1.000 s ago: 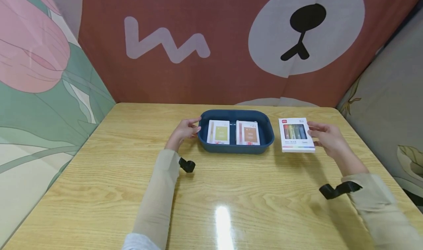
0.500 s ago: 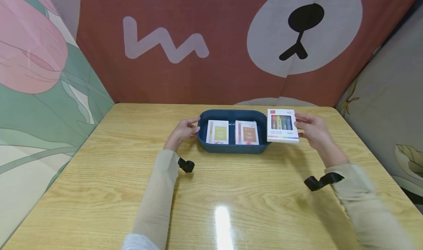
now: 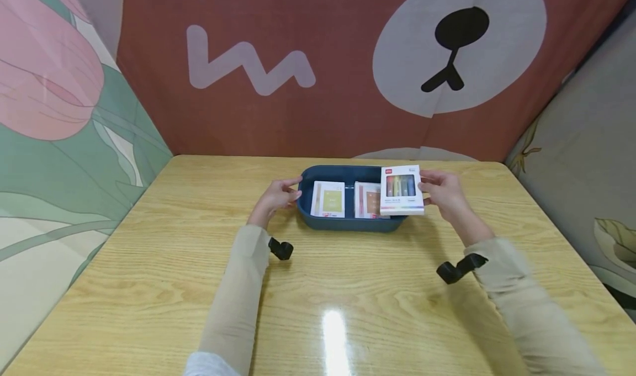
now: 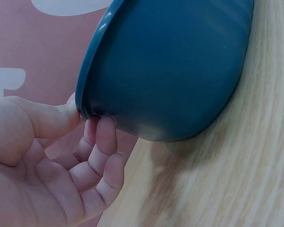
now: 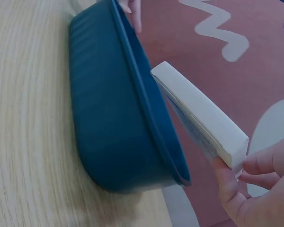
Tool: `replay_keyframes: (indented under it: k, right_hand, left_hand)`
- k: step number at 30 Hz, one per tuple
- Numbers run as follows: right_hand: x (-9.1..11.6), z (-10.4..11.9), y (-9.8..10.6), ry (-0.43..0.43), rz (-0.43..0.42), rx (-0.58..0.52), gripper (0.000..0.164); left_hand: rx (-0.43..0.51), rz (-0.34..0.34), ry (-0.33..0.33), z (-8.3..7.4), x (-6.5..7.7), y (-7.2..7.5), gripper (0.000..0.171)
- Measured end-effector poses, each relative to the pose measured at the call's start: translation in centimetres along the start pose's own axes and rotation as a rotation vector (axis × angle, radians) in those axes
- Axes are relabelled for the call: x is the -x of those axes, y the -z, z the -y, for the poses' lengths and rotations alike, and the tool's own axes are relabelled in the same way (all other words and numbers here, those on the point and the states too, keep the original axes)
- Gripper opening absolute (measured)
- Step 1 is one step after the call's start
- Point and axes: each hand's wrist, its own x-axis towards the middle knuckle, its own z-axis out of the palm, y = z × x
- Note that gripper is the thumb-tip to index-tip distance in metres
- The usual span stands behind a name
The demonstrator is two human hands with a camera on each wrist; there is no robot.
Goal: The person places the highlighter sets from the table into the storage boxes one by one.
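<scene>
A dark blue oblong bin (image 3: 343,224) stands on the table, its long side across the head view. At its left end my left hand (image 3: 275,199) pinches the rim, thumb on top and fingertips (image 4: 106,135) underneath in the left wrist view. My right hand (image 3: 445,195) holds a white crayon box (image 3: 402,204) by its right edge; coloured sticks show through its window. This box is raised over the bin's right end, tilted above the rim in the right wrist view. Inside the bin lie a green-panelled box (image 3: 328,199) and an orange-panelled box (image 3: 366,200), the latter partly covered by the held box.
The wooden table (image 3: 278,304) extends around the bin, with a light reflection near its front. A brown cloth backdrop (image 3: 278,122) with a bear's muzzle hangs behind, and patterned cloths flank both sides. Black wrist cameras (image 3: 282,249) are strapped to both sleeves.
My right hand has carried the crayon box leftward from beside the bin to above its right end, now overlapping the orange-panelled box. My left hand stays at the rim.
</scene>
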Motion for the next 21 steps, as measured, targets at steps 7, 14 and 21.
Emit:
replay_keyframes:
  k: [7, 14, 21]
  right_hand:
    - [-0.7, 0.3, -1.7, 0.018, -0.001, 0.028, 0.042]
    - [-1.7, -0.1, -3.2, 0.024, -0.007, 0.117, 0.04]
    - [-2.0, -0.9, -4.2, 0.049, -0.017, 0.191, 0.036]
  left_hand:
    - [0.01, 0.004, -0.009, 0.1, 0.0, 0.1, 0.046]
    - [0.01, 0.0, -0.002, 0.1, -0.1, 0.1, 0.046]
    - [0.01, 0.004, -0.001, 0.1, -0.1, 0.1, 0.046]
